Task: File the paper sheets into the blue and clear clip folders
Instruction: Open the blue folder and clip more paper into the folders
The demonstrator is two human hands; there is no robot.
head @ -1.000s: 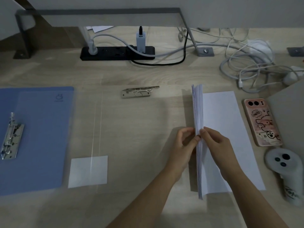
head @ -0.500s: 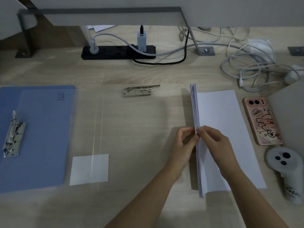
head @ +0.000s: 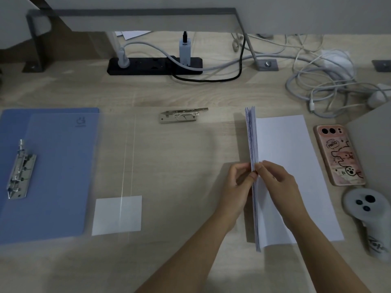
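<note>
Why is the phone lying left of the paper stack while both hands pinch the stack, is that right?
Not quite. In the head view the phone lies to the right of the paper stack, not left. The rest holds: the left hand and right hand both pinch the stack, standing on edge on the desk.

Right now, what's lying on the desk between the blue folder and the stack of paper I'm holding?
In the head view, between the blue folder and the paper stack lie a clear folder, its metal clip and white label.

Bare forearms, no sleeves; hands: left hand (head: 239, 182), right hand (head: 277, 182) ungloved.
</note>
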